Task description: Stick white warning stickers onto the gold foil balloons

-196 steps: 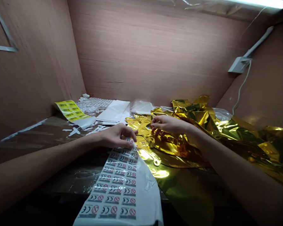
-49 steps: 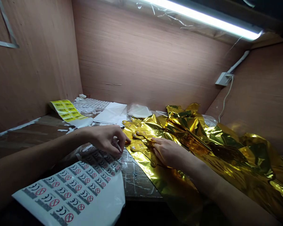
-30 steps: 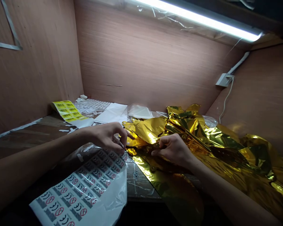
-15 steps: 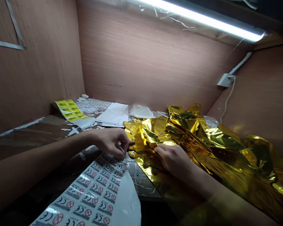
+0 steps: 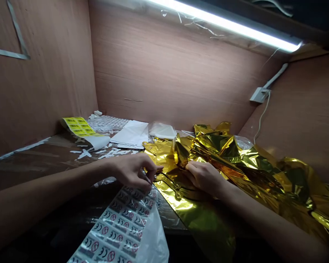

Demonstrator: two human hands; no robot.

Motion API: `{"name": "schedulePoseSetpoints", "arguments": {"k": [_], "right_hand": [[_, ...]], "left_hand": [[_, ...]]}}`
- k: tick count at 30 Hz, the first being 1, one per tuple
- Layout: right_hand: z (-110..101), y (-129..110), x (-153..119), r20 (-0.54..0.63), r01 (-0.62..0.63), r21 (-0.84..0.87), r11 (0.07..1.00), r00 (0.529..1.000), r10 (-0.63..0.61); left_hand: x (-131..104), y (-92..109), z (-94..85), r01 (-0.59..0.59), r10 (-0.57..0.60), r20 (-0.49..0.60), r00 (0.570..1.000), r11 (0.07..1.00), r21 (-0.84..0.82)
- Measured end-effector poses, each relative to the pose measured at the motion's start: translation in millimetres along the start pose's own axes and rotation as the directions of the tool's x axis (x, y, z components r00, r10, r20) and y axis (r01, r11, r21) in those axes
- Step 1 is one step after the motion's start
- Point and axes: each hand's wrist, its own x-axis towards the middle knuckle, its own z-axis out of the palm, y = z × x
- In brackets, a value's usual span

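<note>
My left hand (image 5: pixel 138 171) pinches the top edge of a sheet of clear stickers (image 5: pixel 120 228) printed with CE marks and red crossed circles. The sheet hangs down over the front of the table. To the right, my right hand (image 5: pixel 205 177) has its fingers closed on the crinkled gold foil (image 5: pixel 178 149), which looks like flat foil balloons heaped together. The left index finger points out close to the foil's left edge. The right fingertips are partly hidden by the foil they hold.
A yellow label sheet (image 5: pixel 79 126) curls at the back left. White papers (image 5: pixel 131 133) and a clear plastic bag (image 5: pixel 162 129) lie along the back wall. White scraps (image 5: pixel 84 153) stick to the tabletop. A tube light (image 5: pixel 230 23) hangs above, and a power socket (image 5: pixel 260 95) is on the right.
My right hand has shifted slightly right and up, pulling a fold of gold foil with it. My left hand has moved a little right, and the sticker sheet has swung right with it.
</note>
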Motion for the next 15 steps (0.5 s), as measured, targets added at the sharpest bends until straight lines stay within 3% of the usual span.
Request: {"name": "schedulePoseSetpoints", "arguments": {"k": [3,7,11,15], "right_hand": [[-4,-12,5,-0.032,0.044,0.022,0.999,0.999,-0.043],[-2,0,-1,-0.022,0.051,0.011,0.999,0.998,-0.050],[2,37,-9,0.035,0.144,-0.117,0.983,0.989,-0.141],[5,91,-16,0.137,0.262,-0.269,0.927,0.963,-0.233]], "left_hand": [[1,-1,7.4,0.115,-0.117,0.021,0.993,0.989,0.096],[0,-4,10.2,0.182,-0.182,-0.007,0.983,0.983,0.012],[2,-4,8.4,0.189,-0.189,0.012,0.982,0.982,-0.019],[4,-1,6.1,0.222,-0.222,0.050,0.974,0.975,0.005]]}}
